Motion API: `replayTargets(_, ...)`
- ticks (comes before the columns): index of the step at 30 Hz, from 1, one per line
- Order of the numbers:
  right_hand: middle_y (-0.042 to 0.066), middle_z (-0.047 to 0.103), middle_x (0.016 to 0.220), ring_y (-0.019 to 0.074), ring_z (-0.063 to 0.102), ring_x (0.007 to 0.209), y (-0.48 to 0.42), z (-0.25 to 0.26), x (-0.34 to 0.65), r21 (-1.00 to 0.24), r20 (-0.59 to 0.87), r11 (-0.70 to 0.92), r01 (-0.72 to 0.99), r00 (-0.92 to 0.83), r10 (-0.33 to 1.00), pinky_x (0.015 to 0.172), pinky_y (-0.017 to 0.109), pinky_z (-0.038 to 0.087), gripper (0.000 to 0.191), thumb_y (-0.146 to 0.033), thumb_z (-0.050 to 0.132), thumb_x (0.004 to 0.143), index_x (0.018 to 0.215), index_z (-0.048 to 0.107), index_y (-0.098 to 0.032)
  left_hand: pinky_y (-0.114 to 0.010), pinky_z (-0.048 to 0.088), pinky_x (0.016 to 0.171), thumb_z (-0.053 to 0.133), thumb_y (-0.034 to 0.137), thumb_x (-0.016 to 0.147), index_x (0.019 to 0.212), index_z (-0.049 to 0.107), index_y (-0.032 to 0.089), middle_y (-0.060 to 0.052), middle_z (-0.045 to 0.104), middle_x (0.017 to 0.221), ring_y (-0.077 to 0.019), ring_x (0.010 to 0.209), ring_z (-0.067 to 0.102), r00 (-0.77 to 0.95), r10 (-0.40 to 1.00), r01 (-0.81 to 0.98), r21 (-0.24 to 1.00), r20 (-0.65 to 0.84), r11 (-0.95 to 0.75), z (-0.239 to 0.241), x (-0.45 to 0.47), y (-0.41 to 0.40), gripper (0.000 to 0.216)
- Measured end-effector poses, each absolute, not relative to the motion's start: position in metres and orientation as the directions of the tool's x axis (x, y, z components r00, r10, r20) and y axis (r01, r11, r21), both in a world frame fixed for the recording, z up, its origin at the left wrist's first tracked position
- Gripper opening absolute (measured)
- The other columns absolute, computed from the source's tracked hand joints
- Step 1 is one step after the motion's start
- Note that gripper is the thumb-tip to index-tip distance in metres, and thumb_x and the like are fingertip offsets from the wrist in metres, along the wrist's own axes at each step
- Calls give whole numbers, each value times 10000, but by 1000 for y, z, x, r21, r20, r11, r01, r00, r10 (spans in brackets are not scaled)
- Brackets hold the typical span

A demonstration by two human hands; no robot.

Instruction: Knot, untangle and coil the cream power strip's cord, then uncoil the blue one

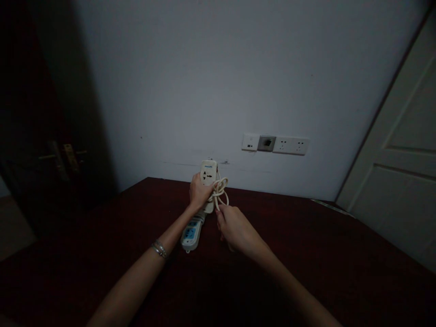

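My left hand [200,193] is closed around a white power strip [209,170] with universal sockets, holding it tilted up above the table. A cream power cord [220,186] is looped and bunched at the strip's right side. Fingers of my right hand [235,225] are closed on the lower part of that cord, just right of the strip. A second power strip [190,235], white with blue socket faces, lies on the table below my left hand, with cord wrapped about its upper end. Parts of both strips are hidden by my left hand and wrist.
The dark red table [136,227] reaches back to a pale wall [190,91]. Wall sockets [290,145] are set in a row with other plates at the right. A dark door with handles [70,156] stands at the left, and a white door [402,181] at the right.
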State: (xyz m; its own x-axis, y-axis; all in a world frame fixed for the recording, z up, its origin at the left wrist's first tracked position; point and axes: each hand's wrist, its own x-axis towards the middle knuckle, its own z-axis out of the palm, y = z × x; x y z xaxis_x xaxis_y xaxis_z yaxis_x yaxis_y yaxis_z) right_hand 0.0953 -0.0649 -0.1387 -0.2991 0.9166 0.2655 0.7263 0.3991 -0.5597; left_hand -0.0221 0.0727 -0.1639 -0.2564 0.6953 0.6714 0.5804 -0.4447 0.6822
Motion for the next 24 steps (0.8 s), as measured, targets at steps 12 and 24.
replayTargets(12, 2, 604, 556, 117, 558, 479, -66, -102, 139, -912, 67, 202, 358, -355, 933, 464, 213, 413, 179, -219, 505, 786, 931, 570, -136, -261, 439, 636, 745, 412, 555, 955, 552, 142, -98, 658, 920, -168, 745, 600, -32, 867, 366, 813, 497, -453, -160, -15, 75, 520)
replayTargets(24, 51, 662, 769, 133, 617, 650, -71, -87, 164, -960, 253, 281, -8, -462, 850, 627, 277, 505, 248, -277, 680, 666, 875, 612, -163, -230, 385, 559, 581, 391, 711, 872, 654, 109, -60, 651, 776, -131, 636, 535, 289, 828, 373, 740, 481, -560, -161, 8, 42, 333)
